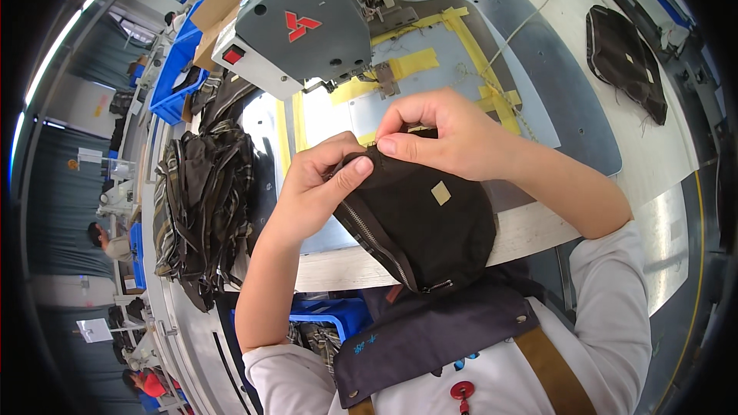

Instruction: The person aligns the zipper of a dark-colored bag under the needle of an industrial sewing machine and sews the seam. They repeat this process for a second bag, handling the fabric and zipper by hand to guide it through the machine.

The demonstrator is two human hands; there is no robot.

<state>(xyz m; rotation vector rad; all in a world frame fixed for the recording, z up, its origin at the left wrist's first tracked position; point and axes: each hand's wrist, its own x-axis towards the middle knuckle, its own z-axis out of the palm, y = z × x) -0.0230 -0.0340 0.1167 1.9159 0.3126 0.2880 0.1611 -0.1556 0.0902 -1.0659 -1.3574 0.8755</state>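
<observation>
A dark brown fabric pouch (423, 219) hangs from both my hands over the table's front edge. A metal zipper (369, 234) runs down its left side, and a small cream patch (440, 193) sits on its face. My left hand (327, 177) pinches the pouch's top edge between thumb and fingers. Close beside it, my right hand (430, 138) grips the same edge, thumb against curled fingers. Just beyond my hands stands the grey head of an industrial sewing machine (307, 27), above a plate marked with yellow tape (384, 84).
A heap of dark and striped fabric pieces (204, 200) lies at the left. Another dark pouch (624, 61) rests on the table at the far right. Blue bins (175, 84) stand at the back left, and a blue bin (330, 313) sits below the table edge. Other people work farther left.
</observation>
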